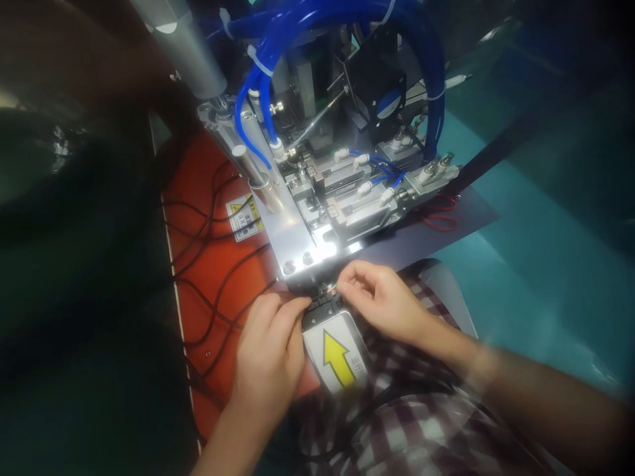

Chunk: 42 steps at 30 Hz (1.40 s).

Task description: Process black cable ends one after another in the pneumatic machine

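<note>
My left hand [270, 350] rests at the left side of a small black fixture [323, 307], thumb and forefinger pressed together at its edge. Whatever lies between those fingertips is too small to make out. From the right, my right hand [380, 297] reaches in with its fingers curled into a pinch just above the same fixture. Tiny thin strands, perhaps wire ends, show beside its fingertips, but I cannot tell what it grips. Below the fixture is a white plate with a yellow arrow [336, 354] pointing toward the machine [342, 192].
Black cables [213, 291] trail over the orange-red mat [198, 317] on the left, near a warning label [245, 217]. Blue air hoses [297, 26] arch above the machine. A metal post [262, 185] stands behind my left hand. Red wire [439, 218] lies at the right.
</note>
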Available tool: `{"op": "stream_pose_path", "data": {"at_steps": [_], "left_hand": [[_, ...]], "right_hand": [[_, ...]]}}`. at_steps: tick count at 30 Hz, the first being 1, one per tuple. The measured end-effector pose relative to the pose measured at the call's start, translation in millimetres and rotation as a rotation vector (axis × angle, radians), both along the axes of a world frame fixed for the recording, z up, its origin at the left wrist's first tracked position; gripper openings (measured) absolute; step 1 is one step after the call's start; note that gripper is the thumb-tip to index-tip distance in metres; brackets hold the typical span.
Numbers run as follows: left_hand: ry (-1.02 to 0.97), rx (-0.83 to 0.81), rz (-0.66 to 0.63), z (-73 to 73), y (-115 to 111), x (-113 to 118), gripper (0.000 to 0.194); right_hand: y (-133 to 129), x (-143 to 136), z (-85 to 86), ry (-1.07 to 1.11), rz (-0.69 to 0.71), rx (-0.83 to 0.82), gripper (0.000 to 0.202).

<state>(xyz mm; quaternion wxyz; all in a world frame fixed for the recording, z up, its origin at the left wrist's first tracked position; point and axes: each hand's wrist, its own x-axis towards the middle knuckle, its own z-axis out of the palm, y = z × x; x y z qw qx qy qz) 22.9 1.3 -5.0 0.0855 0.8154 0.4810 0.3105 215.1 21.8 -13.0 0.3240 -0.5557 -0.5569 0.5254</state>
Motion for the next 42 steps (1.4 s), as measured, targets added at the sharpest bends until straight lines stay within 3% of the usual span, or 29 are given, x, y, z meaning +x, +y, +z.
{"op": "stream_pose_path", "data": {"at_steps": [9, 19, 26, 42], "left_hand": [[-0.008, -0.006, 0.006, -0.5, -1.5, 0.2, 0.023], [-0.005, -0.002, 0.012, 0.0, -0.7, 1.5, 0.022], [-0.002, -0.008, 0.015, 1.9, -0.9, 2.3, 0.021], [0.012, -0.01, 0.006, -0.9, -0.7, -0.4, 0.023]], "right_hand": [[2.5, 3.5, 0.7, 0.16, 0.004, -0.148, 0.014], [3.5, 2.1, 6.3, 0.088, -0.079, -0.04, 0.008], [4.1, -1.1, 8.9, 0.183, -0.11, -0.176, 0.01], [4.7, 2.0, 6.4, 0.153, -0.069, -0.218, 0.011]]}}
